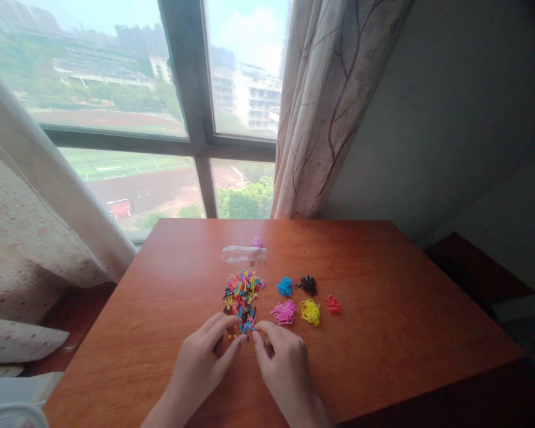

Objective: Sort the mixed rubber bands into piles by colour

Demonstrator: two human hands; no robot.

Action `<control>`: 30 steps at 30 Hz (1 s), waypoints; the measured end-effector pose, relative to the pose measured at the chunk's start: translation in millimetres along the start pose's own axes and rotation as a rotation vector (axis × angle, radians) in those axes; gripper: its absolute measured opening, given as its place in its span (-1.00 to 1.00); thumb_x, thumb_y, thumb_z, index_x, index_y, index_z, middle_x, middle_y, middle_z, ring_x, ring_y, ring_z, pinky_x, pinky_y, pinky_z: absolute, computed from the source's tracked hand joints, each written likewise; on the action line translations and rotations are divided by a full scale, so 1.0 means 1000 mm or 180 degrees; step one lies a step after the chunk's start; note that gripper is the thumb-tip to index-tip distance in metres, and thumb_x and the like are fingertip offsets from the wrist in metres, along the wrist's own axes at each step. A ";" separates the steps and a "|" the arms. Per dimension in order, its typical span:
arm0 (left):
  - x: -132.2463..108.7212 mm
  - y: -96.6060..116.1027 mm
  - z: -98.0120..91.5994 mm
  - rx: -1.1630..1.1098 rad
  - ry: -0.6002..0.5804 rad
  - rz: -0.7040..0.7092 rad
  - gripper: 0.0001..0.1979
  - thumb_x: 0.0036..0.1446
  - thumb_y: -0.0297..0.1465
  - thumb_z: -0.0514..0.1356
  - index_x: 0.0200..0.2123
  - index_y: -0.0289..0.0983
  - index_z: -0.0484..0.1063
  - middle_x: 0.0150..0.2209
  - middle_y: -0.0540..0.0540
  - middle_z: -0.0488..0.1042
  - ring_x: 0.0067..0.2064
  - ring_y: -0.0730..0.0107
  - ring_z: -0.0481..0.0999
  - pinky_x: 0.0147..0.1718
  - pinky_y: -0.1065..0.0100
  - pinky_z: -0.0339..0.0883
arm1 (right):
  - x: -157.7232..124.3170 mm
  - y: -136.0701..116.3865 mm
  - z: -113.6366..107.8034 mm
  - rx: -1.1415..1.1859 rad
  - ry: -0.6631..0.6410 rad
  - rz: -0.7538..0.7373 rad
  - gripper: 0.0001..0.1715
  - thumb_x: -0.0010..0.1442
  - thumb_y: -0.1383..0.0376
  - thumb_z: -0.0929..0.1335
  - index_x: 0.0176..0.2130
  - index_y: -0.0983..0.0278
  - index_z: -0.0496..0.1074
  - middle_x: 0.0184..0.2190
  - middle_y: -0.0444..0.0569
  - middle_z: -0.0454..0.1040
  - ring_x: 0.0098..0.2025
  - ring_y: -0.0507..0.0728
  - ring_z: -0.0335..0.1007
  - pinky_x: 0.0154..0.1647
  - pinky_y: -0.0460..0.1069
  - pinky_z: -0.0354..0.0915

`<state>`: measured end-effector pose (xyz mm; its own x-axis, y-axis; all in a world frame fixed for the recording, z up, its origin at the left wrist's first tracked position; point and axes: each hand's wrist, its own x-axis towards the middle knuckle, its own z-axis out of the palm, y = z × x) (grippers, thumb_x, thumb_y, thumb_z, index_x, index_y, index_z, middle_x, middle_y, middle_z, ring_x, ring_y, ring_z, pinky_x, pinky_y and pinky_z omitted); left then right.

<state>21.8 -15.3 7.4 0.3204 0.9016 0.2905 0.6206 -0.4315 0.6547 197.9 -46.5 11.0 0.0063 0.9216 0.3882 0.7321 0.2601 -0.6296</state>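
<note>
A mixed pile of small colourful rubber bands (243,288) lies on the wooden table, its near end between my hands. My left hand (205,348) rests at the pile's near left side, thumb and forefinger curved but apart. Close by on the right, my right hand (283,351) pinches the end of a blue rubber band (246,327) between thumb and forefinger. Right of the pile lie sorted heaps: blue bands (285,286), black bands (308,285), pink bands (284,312), yellow bands (311,312) and red bands (333,304).
Behind the pile a clear plastic bottle (244,254) lies on its side, a purple-pink object (257,241) beside it. The wooden table (383,333) reaches back to the window (196,142), with a curtain (321,107) on the right and another curtain (40,202) on the left.
</note>
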 end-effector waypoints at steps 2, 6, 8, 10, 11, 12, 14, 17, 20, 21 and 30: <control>-0.001 -0.001 0.002 0.0019 -0.0017 0.0040 -0.83 0.24 -0.31 0.16 -0.15 -0.18 0.49 -0.33 -0.03 0.54 -0.45 0.47 0.47 -0.42 0.49 0.37 | 0.000 0.000 0.001 0.0013 0.0012 -0.0024 -0.73 0.36 0.27 0.23 -0.27 0.19 0.50 -0.48 -0.12 0.55 -0.47 0.04 0.50 -0.38 -0.15 0.24; -0.001 -0.006 0.003 -0.0082 -0.0040 0.0126 -0.84 0.26 -0.37 0.12 -0.17 -0.17 0.50 -0.30 -0.03 0.55 -0.34 0.44 0.54 -0.32 0.47 0.40 | -0.002 0.000 0.002 0.0069 -0.0004 0.0022 -0.74 0.37 0.27 0.23 -0.25 0.19 0.50 -0.46 -0.12 0.55 -0.46 0.05 0.49 -0.37 -0.14 0.24; -0.001 -0.007 0.003 -0.0106 -0.0011 0.0142 -0.84 0.26 -0.39 0.11 -0.17 -0.17 0.49 -0.30 -0.03 0.55 -0.33 0.44 0.54 -0.31 0.48 0.40 | -0.004 0.001 0.002 0.0081 -0.0035 0.0064 -0.74 0.36 0.26 0.24 -0.26 0.19 0.49 -0.47 -0.12 0.54 -0.46 0.05 0.48 -0.37 -0.14 0.23; 0.001 -0.005 0.003 -0.0071 0.0027 0.0128 -0.85 0.26 -0.39 0.11 -0.20 -0.18 0.49 -0.32 -0.02 0.55 -0.35 0.45 0.54 -0.33 0.49 0.39 | -0.007 0.003 0.002 0.0099 -0.0080 0.0105 -0.74 0.36 0.27 0.24 -0.25 0.19 0.50 -0.47 -0.12 0.53 -0.46 0.06 0.48 -0.37 -0.13 0.23; 0.002 -0.004 0.002 -0.0023 0.0045 0.0119 -0.86 0.26 -0.39 0.12 -0.21 -0.18 0.49 -0.33 -0.02 0.54 -0.37 0.45 0.53 -0.34 0.49 0.39 | -0.009 0.005 0.002 0.0115 -0.0106 0.0119 -0.74 0.36 0.27 0.24 -0.25 0.19 0.50 -0.47 -0.12 0.53 -0.46 0.06 0.48 -0.36 -0.12 0.23; 0.005 -0.001 0.002 0.0044 0.0066 0.0110 -0.87 0.26 -0.38 0.12 -0.22 -0.17 0.49 -0.34 -0.01 0.54 -0.38 0.45 0.53 -0.36 0.49 0.38 | -0.012 0.006 0.002 0.0130 -0.0137 0.0126 -0.75 0.36 0.28 0.23 -0.24 0.19 0.50 -0.46 -0.12 0.54 -0.45 0.06 0.48 -0.35 -0.12 0.24; 0.014 0.007 0.001 0.0206 0.0088 0.0131 -0.87 0.26 -0.36 0.13 -0.23 -0.16 0.49 -0.33 0.00 0.55 -0.37 0.44 0.53 -0.37 0.49 0.36 | -0.017 0.009 0.002 0.0136 -0.0196 0.0123 -0.75 0.35 0.29 0.23 -0.23 0.18 0.49 -0.44 -0.13 0.54 -0.43 0.06 0.49 -0.34 -0.12 0.24; 0.039 0.023 0.002 0.0500 -0.0071 0.0235 -0.83 0.28 -0.35 0.10 -0.25 -0.17 0.50 -0.28 -0.03 0.56 -0.31 0.39 0.56 -0.36 0.46 0.34 | -0.024 0.012 0.003 0.0082 -0.0237 0.0123 -0.75 0.34 0.30 0.23 -0.26 0.17 0.48 -0.44 -0.13 0.55 -0.42 0.07 0.50 -0.36 -0.13 0.24; 0.072 0.039 0.010 0.0995 -0.0557 0.0285 -0.78 0.30 -0.39 0.05 -0.22 -0.19 0.51 -0.21 -0.09 0.57 -0.23 0.31 0.58 -0.35 0.42 0.33 | -0.028 0.014 0.004 0.0071 -0.0233 0.0132 -0.74 0.33 0.31 0.22 -0.27 0.17 0.48 -0.43 -0.13 0.56 -0.40 0.07 0.51 -0.36 -0.12 0.23; 0.084 0.042 0.015 0.1060 -0.0651 0.0328 -0.79 0.29 -0.41 0.05 -0.23 -0.19 0.51 -0.22 -0.09 0.57 -0.22 0.28 0.58 -0.35 0.40 0.33 | -0.028 0.015 0.005 0.0095 -0.0228 0.0133 -0.74 0.33 0.32 0.22 -0.27 0.17 0.48 -0.42 -0.12 0.56 -0.39 0.08 0.52 -0.35 -0.12 0.24; 0.137 0.042 0.046 0.1233 -0.1057 0.0440 -0.84 0.21 -0.42 0.12 -0.24 -0.18 0.51 -0.25 -0.10 0.56 -0.27 0.27 0.58 -0.35 0.38 0.32 | -0.029 0.016 0.003 0.0247 -0.0184 0.0127 -0.76 0.28 0.36 0.24 -0.25 0.17 0.48 -0.42 -0.14 0.55 -0.40 0.09 0.51 -0.36 -0.11 0.23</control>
<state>124.5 88.8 42.8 0.5884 0.8048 0.0779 0.7555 -0.5816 0.3017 207.3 -68.4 -12.1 -0.0066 0.9462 0.3237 0.6772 0.2424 -0.6947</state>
